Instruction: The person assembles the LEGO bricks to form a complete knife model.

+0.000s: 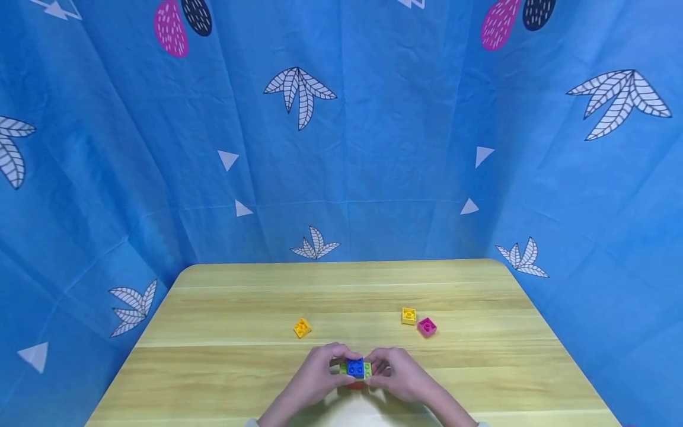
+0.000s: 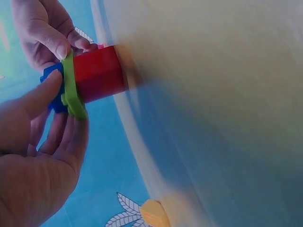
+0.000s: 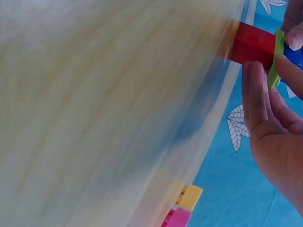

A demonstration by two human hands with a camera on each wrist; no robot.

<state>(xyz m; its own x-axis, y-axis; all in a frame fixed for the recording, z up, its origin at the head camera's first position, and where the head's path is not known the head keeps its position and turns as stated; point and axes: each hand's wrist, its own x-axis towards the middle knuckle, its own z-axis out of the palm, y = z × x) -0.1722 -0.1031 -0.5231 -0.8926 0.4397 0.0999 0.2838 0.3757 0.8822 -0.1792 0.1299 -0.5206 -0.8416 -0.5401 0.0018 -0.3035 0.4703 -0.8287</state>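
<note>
the fingers of the left hand (image 1: 319, 372) are clamped on a small blue brick (image 1: 355, 368), thumb on the near side and forefinger on the far side; the fingers of the right hand (image 1: 397, 375) are bent round the right end of a flat green piece (image 2: 71, 85), thumb at its near edge. the blue brick sits on top of the green piece, which sticks out past it to both sides, and a red block (image 2: 99, 73) stands upright under the green piece, its foot on the bench (image 1: 213, 367) near the front and about midway across. a little past the left hand lies a loose orange-yellow brick (image 1: 302, 328); which way up it lies i cannot tell. beyond the right hand a yellow brick (image 1: 408, 316) and a magenta brick (image 1: 427, 327) lie just beside each other, hollow undersides up. a light cuff shows at each forearm along the bottom edge of the head view. behind the bench and down both sides hangs blue cloth (image 1: 395, 148), printed with white leaves, pale triangles and pink and dark drops.
</note>
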